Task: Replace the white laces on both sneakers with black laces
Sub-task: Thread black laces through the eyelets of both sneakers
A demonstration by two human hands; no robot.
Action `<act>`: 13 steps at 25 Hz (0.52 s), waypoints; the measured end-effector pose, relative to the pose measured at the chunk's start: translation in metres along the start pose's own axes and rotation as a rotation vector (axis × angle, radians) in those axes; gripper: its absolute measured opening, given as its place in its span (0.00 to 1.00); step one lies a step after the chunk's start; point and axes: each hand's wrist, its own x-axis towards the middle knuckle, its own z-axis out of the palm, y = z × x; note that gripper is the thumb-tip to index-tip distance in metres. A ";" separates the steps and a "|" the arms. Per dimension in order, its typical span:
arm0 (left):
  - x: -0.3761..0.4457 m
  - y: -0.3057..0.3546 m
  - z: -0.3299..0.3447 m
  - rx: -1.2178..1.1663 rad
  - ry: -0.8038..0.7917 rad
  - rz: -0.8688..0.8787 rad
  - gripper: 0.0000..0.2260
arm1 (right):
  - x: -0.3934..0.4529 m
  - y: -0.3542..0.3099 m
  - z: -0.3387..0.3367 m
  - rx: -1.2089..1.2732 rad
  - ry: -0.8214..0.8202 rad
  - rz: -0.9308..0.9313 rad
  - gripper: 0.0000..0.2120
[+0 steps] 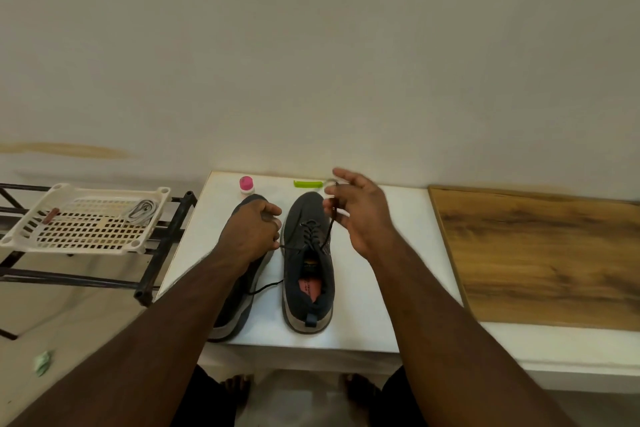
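Two dark grey sneakers stand side by side on a white table (360,315), toes pointing away from me. The right sneaker (309,274) carries a black lace (311,234) threaded through its eyelets. My right hand (360,215) is raised over its toe and pinches one end of that lace, pulling it up. My left hand (256,229) is closed on the other lace end, which runs across from the eyelets. This hand and forearm cover most of the left sneaker (235,319). A loose black lace tail (265,288) lies between the shoes. White laces (142,210) lie in a cream tray.
The perforated cream tray (79,218) sits on a black metal rack (152,263) to the left. A pink-capped small bottle (246,185) and a green object (306,183) are at the table's far edge. A wooden board (547,256) lies to the right. My bare feet show below.
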 end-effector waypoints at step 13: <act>-0.008 -0.017 0.016 0.302 -0.149 0.073 0.08 | 0.002 0.057 -0.013 -1.338 -0.270 -0.127 0.10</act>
